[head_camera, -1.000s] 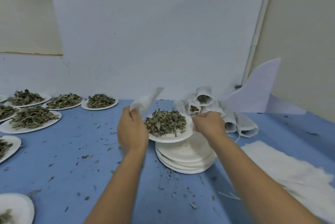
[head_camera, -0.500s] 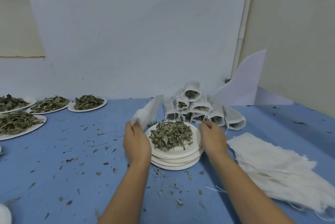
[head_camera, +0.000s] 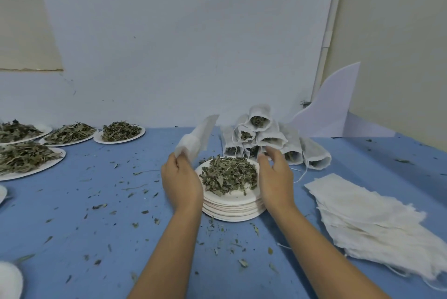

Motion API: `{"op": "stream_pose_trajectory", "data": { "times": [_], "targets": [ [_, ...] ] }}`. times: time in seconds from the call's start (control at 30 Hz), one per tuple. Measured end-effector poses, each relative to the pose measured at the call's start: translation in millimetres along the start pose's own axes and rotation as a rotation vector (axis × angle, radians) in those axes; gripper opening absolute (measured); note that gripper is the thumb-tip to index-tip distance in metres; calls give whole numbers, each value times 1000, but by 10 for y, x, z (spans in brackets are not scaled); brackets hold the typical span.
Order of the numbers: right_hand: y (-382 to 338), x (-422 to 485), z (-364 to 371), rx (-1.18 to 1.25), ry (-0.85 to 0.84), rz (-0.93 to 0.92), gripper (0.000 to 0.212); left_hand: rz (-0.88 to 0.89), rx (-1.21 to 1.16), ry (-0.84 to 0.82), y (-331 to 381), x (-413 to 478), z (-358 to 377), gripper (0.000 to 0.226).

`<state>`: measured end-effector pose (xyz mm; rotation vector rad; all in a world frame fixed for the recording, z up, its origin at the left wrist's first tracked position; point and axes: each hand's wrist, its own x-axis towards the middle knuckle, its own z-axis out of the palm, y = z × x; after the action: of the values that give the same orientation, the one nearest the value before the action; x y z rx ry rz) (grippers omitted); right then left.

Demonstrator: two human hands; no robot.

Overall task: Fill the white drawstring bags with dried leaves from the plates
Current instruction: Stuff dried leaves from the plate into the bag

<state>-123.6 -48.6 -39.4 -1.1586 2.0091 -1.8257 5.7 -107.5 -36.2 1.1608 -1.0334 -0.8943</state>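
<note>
so plate (head_camera: 242, 198) now down b/w left hand (head_camera: 181, 177) & right hand (head_camera: 275, 177); right let go, left pinches empty bag (head_camera: 197, 139), filling next imo

We read no text, label, brand, number or sign, none on the plates (head_camera: 232, 211) at centre frame, the held bag (head_camera: 196, 139) just above them, the filled bags (head_camera: 272, 135) behind, the blue table (head_camera: 96, 226), the wall (head_camera: 169, 44).

Matt white paper plates (head_camera: 231, 211), gauzy rough cloth bags (head_camera: 367, 221), crumbly dried leaves (head_camera: 228, 174), smooth blue tabletop (head_camera: 96, 226).
</note>
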Motion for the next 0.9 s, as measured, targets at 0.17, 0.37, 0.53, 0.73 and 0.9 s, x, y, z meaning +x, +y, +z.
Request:
{"op": "stream_pose_trajectory", "data": {
  "times": [0.17,0.37,0.53,0.73,0.9],
  "targets": [
    [-370,-82,43,149,-144,-368,42,203,48,64,142,9,-23,30],
    [-586,-33,400,54,-225,-420,35,322,89,37,187,-77,-19,28],
    [-635,148,443,-74,-250,-324,35,483,459,69,89,-26,-85,28],
    [-510,151,241,-122,-504,-275,50,385,518,42,39,60,-125,24],
    [-288,32,183,-681,-486,-379,61,282,297,89,35,125,-136,32]
  ]
}}
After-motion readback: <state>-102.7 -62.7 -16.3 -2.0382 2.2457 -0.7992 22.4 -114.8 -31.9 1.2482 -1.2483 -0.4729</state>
